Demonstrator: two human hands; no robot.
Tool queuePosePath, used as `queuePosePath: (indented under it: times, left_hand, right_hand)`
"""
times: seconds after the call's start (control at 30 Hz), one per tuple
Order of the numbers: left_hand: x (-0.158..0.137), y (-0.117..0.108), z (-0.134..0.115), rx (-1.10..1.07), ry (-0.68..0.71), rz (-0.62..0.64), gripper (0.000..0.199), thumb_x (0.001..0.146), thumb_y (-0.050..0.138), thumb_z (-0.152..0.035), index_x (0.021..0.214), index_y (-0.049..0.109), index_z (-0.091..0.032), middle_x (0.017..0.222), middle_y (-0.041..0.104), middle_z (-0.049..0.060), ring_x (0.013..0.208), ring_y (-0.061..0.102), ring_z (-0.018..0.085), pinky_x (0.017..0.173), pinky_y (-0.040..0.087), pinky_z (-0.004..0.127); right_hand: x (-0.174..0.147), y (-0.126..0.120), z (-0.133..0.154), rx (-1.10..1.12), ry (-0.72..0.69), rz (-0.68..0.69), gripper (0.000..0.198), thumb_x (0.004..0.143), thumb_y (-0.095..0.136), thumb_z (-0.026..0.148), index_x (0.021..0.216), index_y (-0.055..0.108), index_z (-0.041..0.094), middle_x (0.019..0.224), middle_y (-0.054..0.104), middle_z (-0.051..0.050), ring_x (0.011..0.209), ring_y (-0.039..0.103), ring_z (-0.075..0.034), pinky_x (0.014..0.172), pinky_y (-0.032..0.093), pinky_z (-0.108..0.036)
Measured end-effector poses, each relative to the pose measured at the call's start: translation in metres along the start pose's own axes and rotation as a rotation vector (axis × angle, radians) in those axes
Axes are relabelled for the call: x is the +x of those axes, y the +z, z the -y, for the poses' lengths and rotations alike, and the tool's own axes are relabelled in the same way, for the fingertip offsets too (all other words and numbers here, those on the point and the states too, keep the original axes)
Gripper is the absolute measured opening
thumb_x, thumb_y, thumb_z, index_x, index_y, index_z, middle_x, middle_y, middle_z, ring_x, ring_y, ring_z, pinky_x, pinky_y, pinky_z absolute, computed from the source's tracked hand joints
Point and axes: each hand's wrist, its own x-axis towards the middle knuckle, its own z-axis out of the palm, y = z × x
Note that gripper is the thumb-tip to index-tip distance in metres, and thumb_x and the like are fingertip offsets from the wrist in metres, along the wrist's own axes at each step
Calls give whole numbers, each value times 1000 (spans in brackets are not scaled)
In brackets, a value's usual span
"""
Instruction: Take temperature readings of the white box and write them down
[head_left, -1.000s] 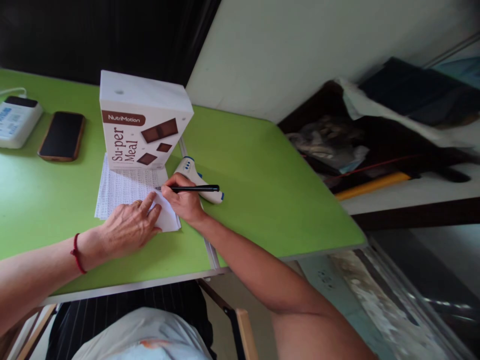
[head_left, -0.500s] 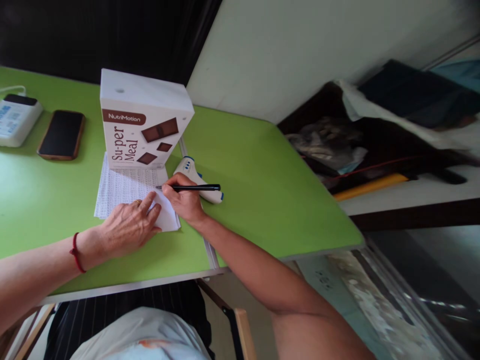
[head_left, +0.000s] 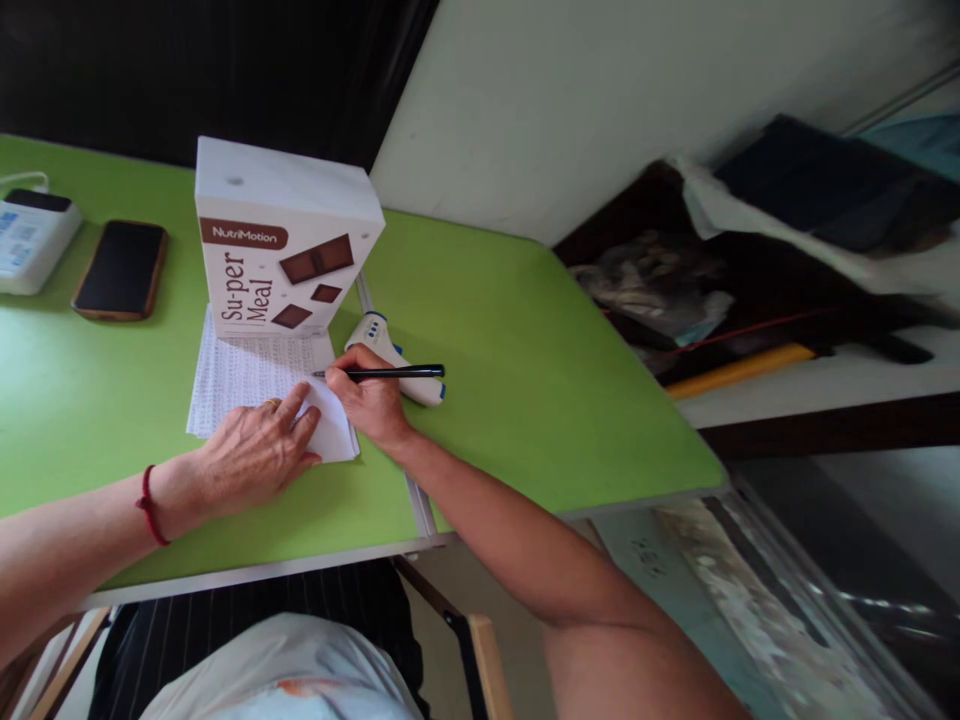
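Note:
A black pen (head_left: 397, 371) is pinched in my right hand (head_left: 373, 398), its tip on the paper. Rows of small handwriting cover much of the stacked paper sheets (head_left: 247, 378); the lower right part is blank. My left hand (head_left: 259, 450) lies flat on the sheets with its fingers stretched out, just left of the pen tip. Upright at the top of the sheets stands a white box (head_left: 262, 260) printed with chocolate pieces. Behind my right hand lies a white-and-blue handheld thermometer (head_left: 375, 335), partly covered by the pen and hand.
On the left of the green table (head_left: 510, 370) lie a dark phone (head_left: 121, 270) and a white device (head_left: 34, 240) with a cable. A pale wall (head_left: 510, 110) rises behind. To the right is a dark shelf (head_left: 780, 290) with bags and cloth.
Almost nothing differs. The view has shifted very slightly, and the pen and both hands stay at nearly the same spot on the paper.

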Motion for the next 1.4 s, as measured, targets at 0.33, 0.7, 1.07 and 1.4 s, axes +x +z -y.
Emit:
queuePosePath:
  times: [0.33, 0.7, 1.07, 1.4]
  left_hand:
    - [0, 1, 1, 2, -1, -1, 34, 101, 46, -36, 124, 54, -12, 145, 44, 24, 92, 69, 28, 67, 58, 38]
    - [0, 1, 1, -41, -11, -4, 34, 100, 48, -36, 124, 54, -13, 144, 45, 24, 94, 70, 28, 70, 59, 39]
    - [0, -1, 1, 50, 12, 8, 37, 102, 43, -37, 126, 54, -11, 146, 44, 24, 89, 70, 29, 65, 59, 41]
    - [0, 1, 2, 39, 4, 10, 38, 102, 42, -38, 128, 52, -12, 147, 42, 23, 91, 69, 28, 65, 57, 38]
  right_hand:
    - [0, 0, -1, -28, -9, 3, 15, 78, 55, 29, 66, 48, 24, 59, 52, 5, 58, 49, -14, 60, 45, -28]
    - [0, -1, 0, -46, -18, 25, 14, 77, 53, 27, 65, 46, 24, 57, 50, 5, 56, 47, -13, 59, 44, -27]
    - [0, -3, -1, -27, -22, -49, 13, 77, 53, 28, 65, 48, 25, 57, 52, 5, 56, 50, -14, 58, 45, -28]
    - [0, -3, -1, -33, -27, -20, 11, 75, 52, 24, 66, 47, 25, 58, 51, 5, 57, 49, -14, 60, 45, -28]
